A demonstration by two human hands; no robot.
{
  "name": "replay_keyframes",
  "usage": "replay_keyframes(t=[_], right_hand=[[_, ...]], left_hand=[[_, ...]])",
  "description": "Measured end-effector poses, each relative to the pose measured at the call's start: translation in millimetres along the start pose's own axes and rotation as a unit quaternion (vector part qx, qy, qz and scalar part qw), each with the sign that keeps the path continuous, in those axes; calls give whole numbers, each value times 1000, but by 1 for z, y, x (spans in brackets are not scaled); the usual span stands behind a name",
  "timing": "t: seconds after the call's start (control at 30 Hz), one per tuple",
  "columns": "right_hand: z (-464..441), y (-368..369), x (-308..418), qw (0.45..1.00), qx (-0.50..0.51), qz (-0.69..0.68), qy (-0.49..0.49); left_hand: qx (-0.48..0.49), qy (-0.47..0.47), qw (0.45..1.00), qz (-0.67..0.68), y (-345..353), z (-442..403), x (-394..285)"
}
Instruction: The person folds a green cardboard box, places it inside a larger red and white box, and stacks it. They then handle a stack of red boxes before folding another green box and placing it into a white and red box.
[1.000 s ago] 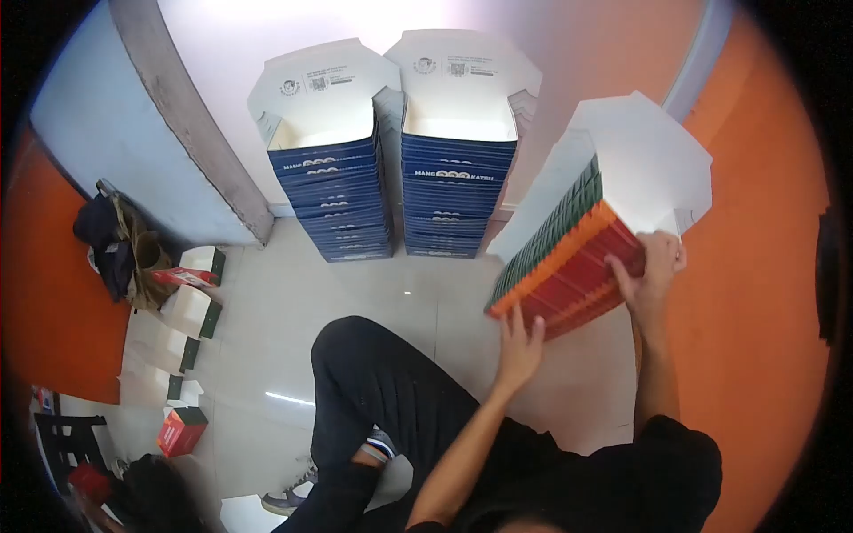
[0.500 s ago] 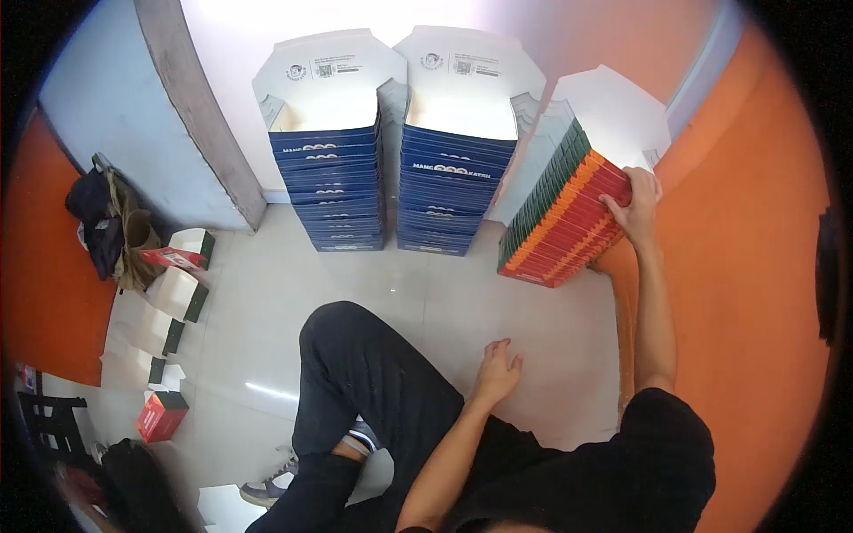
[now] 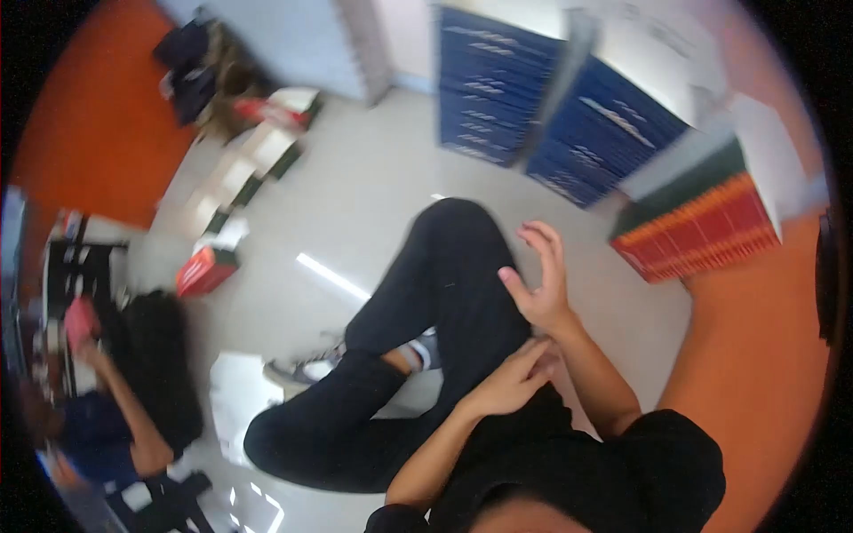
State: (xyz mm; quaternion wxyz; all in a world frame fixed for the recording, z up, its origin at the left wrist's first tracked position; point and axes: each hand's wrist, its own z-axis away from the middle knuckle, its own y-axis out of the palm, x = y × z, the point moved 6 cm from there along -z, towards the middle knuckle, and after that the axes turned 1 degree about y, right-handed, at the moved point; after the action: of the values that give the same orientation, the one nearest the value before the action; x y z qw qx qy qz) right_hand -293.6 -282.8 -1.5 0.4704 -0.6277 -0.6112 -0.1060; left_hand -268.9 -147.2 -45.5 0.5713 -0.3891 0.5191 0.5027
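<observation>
My right hand [image 3: 544, 280] is raised beside my knee, thumb and fingers spread, with nothing in it. Close below, my left hand [image 3: 511, 382] lies over my lap near the right wrist, fingers loosely stretched and somewhat blurred; I see nothing held. Ahead to the right leans a stack of nested red-and-green paper food boxes [image 3: 702, 235], apart from both hands. Two tall stacks of nested blue food boxes stand beside it: a left blue stack [image 3: 493, 89] and a right blue stack [image 3: 604, 133].
Several green-sided boxes [image 3: 235, 178] line the floor at left, with a red box [image 3: 206, 271] at the near end. A bag [image 3: 222, 80] rests by the orange wall. Another person [image 3: 115, 400] sits at lower left holding something pinkish-red. White card [image 3: 240, 400] lies by my shoe.
My right hand has left the red-and-green stack and come back near my lap. My left hand has shifted close to the right wrist. The view has turned left, bringing the other person into sight.
</observation>
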Motion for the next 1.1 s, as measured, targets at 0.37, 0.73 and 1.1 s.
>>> replay_keyframes(t=[0.37, 0.73, 1.1], right_hand=[[-150, 247, 97, 844, 475, 8, -248], [-160, 471, -53, 877, 418, 197, -128], [-231, 502, -36, 953, 197, 167, -157]], left_hand=[[-608, 18, 788, -100, -154, 303, -24], [-448, -235, 779, -370, -299, 277, -28], [-465, -330, 532, -626, -584, 273, -8]])
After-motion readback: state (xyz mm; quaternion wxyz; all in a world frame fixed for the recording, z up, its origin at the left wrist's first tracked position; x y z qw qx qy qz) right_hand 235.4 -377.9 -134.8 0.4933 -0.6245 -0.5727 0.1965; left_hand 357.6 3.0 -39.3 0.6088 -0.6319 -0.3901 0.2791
